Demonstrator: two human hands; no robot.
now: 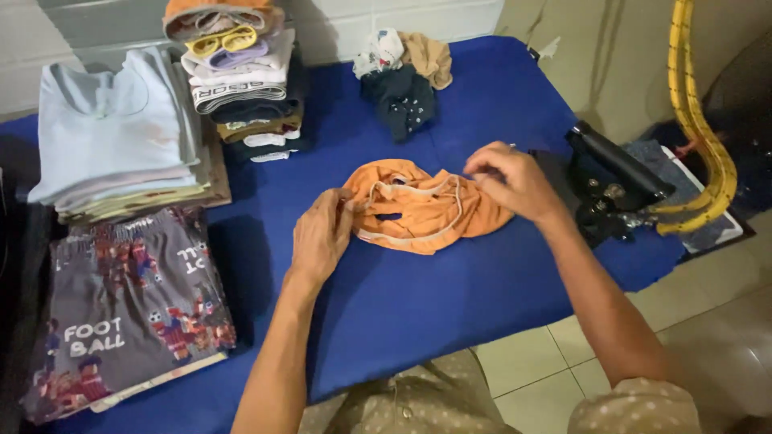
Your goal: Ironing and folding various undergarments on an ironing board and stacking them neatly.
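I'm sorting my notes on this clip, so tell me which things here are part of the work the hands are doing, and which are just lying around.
In hand:
- left hand, gripping one edge
- right hand, pinching the other edge
- small orange garment with white trim
- blue table cover beneath it

Lying about:
- stack of pale blue shirts
- pile of folded small clothes
- grey printed shorts
- unfolded heap
- black iron
- yellow hose

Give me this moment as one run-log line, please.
left hand: grips orange garment left edge | right hand: pinches its right edge | surface: blue table | nearby: folded stacks, dark clothes pile
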